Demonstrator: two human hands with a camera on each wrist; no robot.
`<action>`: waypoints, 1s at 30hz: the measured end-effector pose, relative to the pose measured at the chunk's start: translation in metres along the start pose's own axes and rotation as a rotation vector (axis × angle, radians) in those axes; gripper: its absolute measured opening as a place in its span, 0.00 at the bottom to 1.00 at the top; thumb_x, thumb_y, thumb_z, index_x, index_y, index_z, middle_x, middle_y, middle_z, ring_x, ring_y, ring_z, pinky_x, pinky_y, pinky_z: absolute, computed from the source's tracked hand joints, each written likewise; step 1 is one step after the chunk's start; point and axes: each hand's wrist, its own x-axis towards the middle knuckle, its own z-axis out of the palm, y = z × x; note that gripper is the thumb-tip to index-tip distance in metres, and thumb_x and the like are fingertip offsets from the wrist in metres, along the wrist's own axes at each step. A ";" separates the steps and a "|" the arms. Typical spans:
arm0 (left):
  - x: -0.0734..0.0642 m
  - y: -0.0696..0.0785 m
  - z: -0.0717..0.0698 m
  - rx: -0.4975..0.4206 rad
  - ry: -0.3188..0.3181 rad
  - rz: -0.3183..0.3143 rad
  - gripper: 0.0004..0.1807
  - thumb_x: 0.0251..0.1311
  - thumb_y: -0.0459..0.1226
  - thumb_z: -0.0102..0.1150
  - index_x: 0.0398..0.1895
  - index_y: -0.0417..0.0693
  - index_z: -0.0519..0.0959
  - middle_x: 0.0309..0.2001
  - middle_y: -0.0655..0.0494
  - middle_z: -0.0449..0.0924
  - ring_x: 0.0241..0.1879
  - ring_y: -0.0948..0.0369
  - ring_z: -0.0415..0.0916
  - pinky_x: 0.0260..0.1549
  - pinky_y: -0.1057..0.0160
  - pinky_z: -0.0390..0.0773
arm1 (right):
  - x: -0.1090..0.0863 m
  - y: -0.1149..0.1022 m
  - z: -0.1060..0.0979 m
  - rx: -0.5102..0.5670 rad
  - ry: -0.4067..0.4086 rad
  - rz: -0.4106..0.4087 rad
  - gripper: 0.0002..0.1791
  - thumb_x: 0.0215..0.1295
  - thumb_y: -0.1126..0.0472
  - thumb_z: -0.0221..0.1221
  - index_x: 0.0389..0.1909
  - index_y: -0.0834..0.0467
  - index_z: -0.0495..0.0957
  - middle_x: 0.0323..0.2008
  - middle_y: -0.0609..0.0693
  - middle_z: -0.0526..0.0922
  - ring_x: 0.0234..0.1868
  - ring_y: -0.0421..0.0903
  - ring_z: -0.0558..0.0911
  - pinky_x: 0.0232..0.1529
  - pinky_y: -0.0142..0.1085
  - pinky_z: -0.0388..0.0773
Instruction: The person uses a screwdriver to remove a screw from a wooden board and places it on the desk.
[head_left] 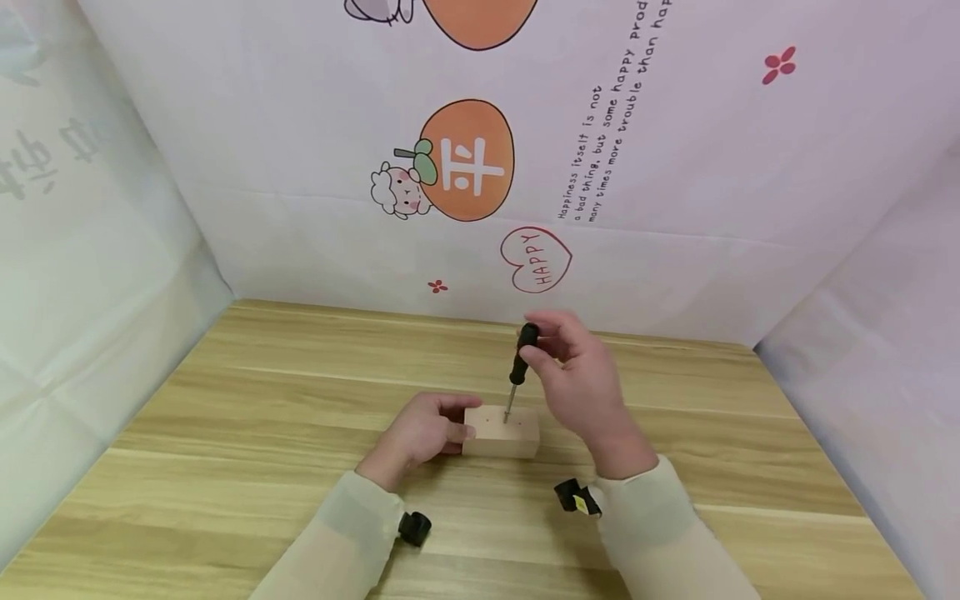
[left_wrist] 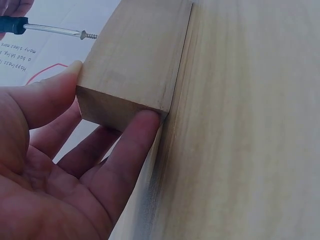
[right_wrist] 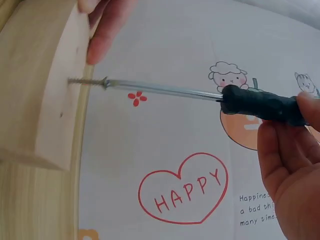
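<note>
A pale wooden block (head_left: pixel 501 447) lies on the table, and my left hand (head_left: pixel 422 432) grips its left end. In the left wrist view the thumb (left_wrist: pixel 60 90) is at the block's upper edge and a fingertip (left_wrist: pixel 147 120) presses low on the end face. My right hand (head_left: pixel 587 385) holds a screwdriver (head_left: pixel 523 354) by its black handle, above the block. The screwdriver's tip meets the head of a screw (right_wrist: pixel 90 81), whose point is at the block's top face. Most of the screw's thread shows above the wood. Small marks (right_wrist: pixel 61 115) dot that face on either side of the screw.
The wood-grain table (head_left: pixel 300 375) spreads around the block. A white printed cloth (head_left: pixel 300 167) hangs behind it, with more cloth at both sides. Each sleeve has a small black wrist device (head_left: pixel 414 528) near its cuff.
</note>
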 end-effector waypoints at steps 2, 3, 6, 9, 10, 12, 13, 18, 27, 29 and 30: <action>0.000 -0.001 0.000 0.003 0.002 -0.001 0.23 0.58 0.26 0.67 0.59 0.43 0.82 0.54 0.45 0.78 0.43 0.55 0.81 0.39 0.55 0.83 | -0.001 0.001 0.003 -0.004 0.010 -0.037 0.18 0.62 0.72 0.66 0.52 0.57 0.81 0.45 0.50 0.82 0.42 0.47 0.85 0.33 0.40 0.82; 0.000 -0.001 0.000 0.006 0.003 -0.001 0.23 0.58 0.26 0.67 0.58 0.44 0.82 0.54 0.46 0.78 0.43 0.55 0.81 0.39 0.55 0.83 | -0.001 0.002 0.006 -0.012 0.015 -0.065 0.17 0.61 0.72 0.68 0.50 0.58 0.82 0.44 0.50 0.82 0.41 0.46 0.85 0.33 0.40 0.83; 0.000 -0.002 0.000 0.014 0.004 0.005 0.23 0.58 0.26 0.68 0.58 0.44 0.82 0.54 0.46 0.79 0.43 0.55 0.81 0.39 0.56 0.83 | 0.000 0.002 0.012 -0.036 0.038 -0.131 0.17 0.58 0.70 0.71 0.48 0.60 0.83 0.42 0.50 0.82 0.38 0.44 0.84 0.34 0.40 0.83; 0.000 -0.002 0.000 0.013 0.000 0.007 0.23 0.58 0.27 0.68 0.59 0.43 0.81 0.54 0.46 0.78 0.43 0.55 0.81 0.39 0.55 0.83 | 0.001 0.002 0.015 -0.030 0.070 -0.144 0.15 0.57 0.69 0.72 0.46 0.60 0.83 0.40 0.49 0.81 0.36 0.42 0.82 0.37 0.38 0.82; 0.000 -0.002 0.000 0.011 0.000 0.007 0.23 0.58 0.27 0.68 0.59 0.43 0.81 0.54 0.46 0.78 0.43 0.55 0.81 0.39 0.55 0.83 | 0.001 0.001 0.015 -0.024 0.077 -0.135 0.15 0.57 0.69 0.71 0.46 0.60 0.84 0.39 0.49 0.81 0.36 0.42 0.82 0.37 0.37 0.82; 0.000 -0.002 0.000 0.008 -0.001 0.007 0.24 0.58 0.27 0.68 0.59 0.43 0.81 0.54 0.46 0.78 0.43 0.55 0.80 0.39 0.55 0.83 | 0.002 0.001 0.013 0.005 0.072 -0.106 0.13 0.59 0.71 0.69 0.45 0.59 0.84 0.37 0.48 0.80 0.36 0.42 0.82 0.37 0.36 0.81; 0.001 -0.003 0.001 0.008 -0.001 0.007 0.24 0.58 0.27 0.68 0.59 0.43 0.81 0.54 0.46 0.78 0.43 0.55 0.80 0.39 0.55 0.83 | 0.002 0.001 0.011 0.030 0.056 -0.089 0.13 0.60 0.71 0.68 0.45 0.59 0.83 0.38 0.49 0.80 0.36 0.43 0.83 0.37 0.36 0.81; 0.001 -0.002 0.001 -0.004 0.004 -0.001 0.23 0.57 0.26 0.68 0.58 0.43 0.82 0.53 0.46 0.78 0.43 0.55 0.81 0.39 0.55 0.83 | 0.004 0.004 0.004 0.221 -0.032 -0.004 0.13 0.64 0.75 0.63 0.47 0.62 0.82 0.41 0.54 0.80 0.42 0.49 0.84 0.43 0.38 0.82; 0.000 -0.001 0.000 -0.002 0.009 -0.003 0.23 0.57 0.26 0.68 0.58 0.44 0.82 0.54 0.46 0.78 0.43 0.55 0.81 0.39 0.55 0.84 | 0.005 0.002 0.009 0.171 0.005 0.038 0.15 0.58 0.67 0.72 0.46 0.56 0.86 0.43 0.51 0.75 0.40 0.48 0.81 0.43 0.37 0.81; 0.000 -0.001 0.000 0.000 0.009 -0.005 0.23 0.57 0.25 0.67 0.58 0.44 0.82 0.54 0.46 0.78 0.42 0.55 0.81 0.39 0.55 0.84 | 0.005 0.002 0.011 0.151 0.020 0.059 0.14 0.57 0.66 0.73 0.45 0.55 0.86 0.41 0.51 0.75 0.39 0.46 0.80 0.42 0.36 0.81; 0.000 -0.001 0.001 0.000 0.009 -0.006 0.23 0.57 0.25 0.68 0.57 0.44 0.82 0.54 0.46 0.78 0.42 0.55 0.81 0.39 0.55 0.84 | 0.005 0.002 0.011 0.139 0.027 0.063 0.14 0.57 0.66 0.73 0.44 0.55 0.86 0.39 0.51 0.75 0.38 0.46 0.79 0.41 0.36 0.80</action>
